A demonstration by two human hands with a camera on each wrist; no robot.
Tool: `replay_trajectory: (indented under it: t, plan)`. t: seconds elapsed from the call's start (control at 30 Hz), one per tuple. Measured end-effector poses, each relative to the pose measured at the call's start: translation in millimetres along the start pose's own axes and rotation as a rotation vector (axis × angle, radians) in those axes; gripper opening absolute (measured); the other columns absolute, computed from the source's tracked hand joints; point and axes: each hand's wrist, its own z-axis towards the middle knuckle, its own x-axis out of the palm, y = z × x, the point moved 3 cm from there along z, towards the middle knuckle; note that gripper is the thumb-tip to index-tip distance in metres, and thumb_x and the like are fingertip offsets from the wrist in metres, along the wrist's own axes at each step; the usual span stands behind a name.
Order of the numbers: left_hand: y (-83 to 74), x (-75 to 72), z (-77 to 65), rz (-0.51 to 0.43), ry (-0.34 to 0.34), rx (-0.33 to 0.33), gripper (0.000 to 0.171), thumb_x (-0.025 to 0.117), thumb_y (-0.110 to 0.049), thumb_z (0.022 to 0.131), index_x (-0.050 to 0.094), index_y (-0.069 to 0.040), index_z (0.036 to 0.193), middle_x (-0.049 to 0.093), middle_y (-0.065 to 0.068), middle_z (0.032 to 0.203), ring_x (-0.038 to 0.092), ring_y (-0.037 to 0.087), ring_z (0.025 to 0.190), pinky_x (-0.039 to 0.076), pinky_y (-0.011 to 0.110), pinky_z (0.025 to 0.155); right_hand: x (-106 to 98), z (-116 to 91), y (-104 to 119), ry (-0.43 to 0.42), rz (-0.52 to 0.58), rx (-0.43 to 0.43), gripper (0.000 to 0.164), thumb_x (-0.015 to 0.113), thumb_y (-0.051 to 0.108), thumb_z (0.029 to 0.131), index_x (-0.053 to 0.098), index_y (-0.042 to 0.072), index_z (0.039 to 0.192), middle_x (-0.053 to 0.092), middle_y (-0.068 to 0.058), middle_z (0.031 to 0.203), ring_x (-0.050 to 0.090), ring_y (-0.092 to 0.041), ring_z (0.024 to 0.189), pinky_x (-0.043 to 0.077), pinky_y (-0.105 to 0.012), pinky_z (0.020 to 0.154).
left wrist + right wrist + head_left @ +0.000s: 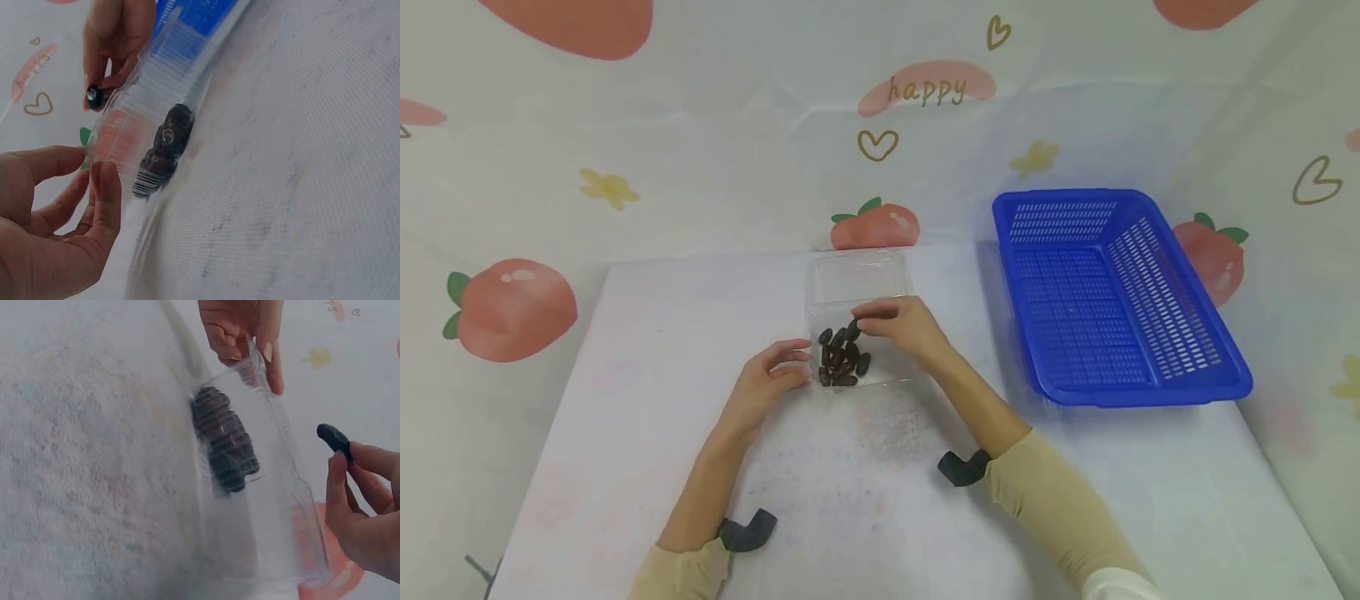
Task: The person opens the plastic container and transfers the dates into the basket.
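Clear box (892, 367) lies against left hand (763, 379), below right hand (907, 326).

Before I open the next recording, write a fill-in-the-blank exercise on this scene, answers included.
The ____ hand pinches one dark piece.
In the head view, the other pieces lie nearer the ____ than the right side of the clear container.
The basket is coloured ____.
The printed word on the backdrop reads ____.
Missing words: right; left; blue; happy.

One basket (1067, 321) and one clear box (889, 365) are listed; two hands (765, 379) are shown; about a dozen dark pieces (838, 358) are seen, overlapped, exact number hidden.
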Motion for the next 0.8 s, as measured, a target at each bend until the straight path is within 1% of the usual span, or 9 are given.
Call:
replay_trajectory:
  t: [0.1, 0.13, 0.2, 0.3, 0.4, 0.47, 0.53, 0.6, 0.8]
  plan:
    - [0.2, 0.3, 0.0, 0.000, 0.000, 0.002, 0.047, 0.065, 0.000, 0.093, 0.052, 0.003, 0.138, 0.054, 0.026, 0.125, 0.065, 0.016, 0.091, 0.056, 0.031, 0.086, -6.1, -4.7, 4.5, 0.007, 0.027, 0.004, 0.024, 0.073, 0.017, 0.091, 0.075, 0.010, 0.114, 0.071, -0.003, 0.114, 0.068, -0.019, 0.105, 0.047, -0.037, 0.102]
    - [0.0, 0.3, -0.2, 0.001, -0.002, 0.001, 0.046, 0.065, 0.000, 0.093, 0.052, 0.003, 0.137, 0.054, 0.026, 0.125, 0.065, 0.015, 0.091, 0.056, 0.030, 0.086, -8.0, -6.6, 7.1, 0.012, 0.045, 0.001, 0.024, 0.073, 0.016, 0.091, 0.075, 0.009, 0.114, 0.072, -0.004, 0.113, 0.068, -0.023, 0.105, 0.048, -0.038, 0.101]
    - [-0.3, 0.3, -0.2, 0.004, -0.007, -0.003, 0.046, 0.065, 0.000, 0.093, 0.052, 0.003, 0.137, 0.054, 0.025, 0.125, 0.065, 0.014, 0.090, 0.056, 0.030, 0.086, -11.9, -9.4, 12.4, 0.013, 0.082, -0.011, 0.023, 0.072, 0.013, 0.091, 0.074, 0.006, 0.113, 0.072, -0.007, 0.110, 0.068, -0.031, 0.105, 0.051, -0.037, 0.098]
    - [-0.3, 0.1, -0.1, 0.006, -0.011, -0.009, 0.046, 0.064, 0.001, 0.093, 0.052, 0.002, 0.137, 0.054, 0.025, 0.126, 0.065, 0.014, 0.091, 0.056, 0.029, 0.086, -19.0, -13.7, 20.9, 0.005, 0.115, -0.026, 0.022, 0.072, 0.011, 0.091, 0.073, 0.003, 0.112, 0.073, -0.011, 0.104, 0.068, -0.036, 0.103, 0.057, -0.036, 0.088]
    - [-0.7, -0.1, 0.2, 0.005, -0.011, -0.014, 0.046, 0.064, 0.001, 0.093, 0.052, 0.002, 0.137, 0.055, 0.026, 0.127, 0.065, 0.016, 0.095, 0.056, 0.029, 0.087, -28.9, -18.9, 29.7, -0.012, 0.102, -0.033, 0.020, 0.072, 0.011, 0.092, 0.073, 0.003, 0.110, 0.073, -0.011, 0.101, 0.070, -0.031, 0.098, 0.059, -0.035, 0.080]
    - [-0.7, -0.3, 0.4, 0.002, -0.010, -0.014, 0.045, 0.064, 0.001, 0.093, 0.052, 0.002, 0.137, 0.056, 0.026, 0.128, 0.065, 0.018, 0.098, 0.056, 0.030, 0.087, -37.1, -23.1, 35.0, -0.020, 0.087, -0.037, 0.021, 0.071, 0.011, 0.092, 0.072, 0.003, 0.111, 0.073, -0.011, 0.100, 0.071, -0.027, 0.095, 0.060, -0.035, 0.079]
    - [-0.7, -0.2, 0.7, 0.006, -0.006, -0.012, 0.045, 0.064, 0.000, 0.093, 0.053, 0.002, 0.137, 0.056, 0.026, 0.128, 0.065, 0.018, 0.099, 0.056, 0.029, 0.087, -46.4, -26.9, 38.9, -0.025, 0.085, -0.040, 0.021, 0.071, 0.010, 0.092, 0.071, 0.001, 0.112, 0.073, -0.013, 0.101, 0.072, -0.027, 0.093, 0.060, -0.036, 0.078]
    - [-0.9, 0.2, 1.3, 0.010, 0.001, -0.004, 0.045, 0.064, 0.000, 0.094, 0.052, 0.003, 0.137, 0.056, 0.027, 0.127, 0.065, 0.018, 0.098, 0.056, 0.029, 0.087, -56.8, -30.8, 41.8, -0.030, 0.081, -0.044, 0.022, 0.070, 0.009, 0.093, 0.070, 0.000, 0.113, 0.073, -0.014, 0.101, 0.072, -0.028, 0.092, 0.060, -0.037, 0.078]
    - [-1.9, 1.0, 2.4, 0.027, 0.011, 0.023, 0.045, 0.065, 0.000, 0.093, 0.052, 0.005, 0.136, 0.056, 0.026, 0.121, 0.065, 0.013, 0.092, 0.057, 0.031, 0.086, -87.1, -40.5, 45.7, -0.040, 0.109, -0.054, 0.025, 0.070, 0.010, 0.093, 0.066, -0.001, 0.115, 0.072, -0.013, 0.104, 0.072, -0.026, 0.092, 0.061, -0.040, 0.075]
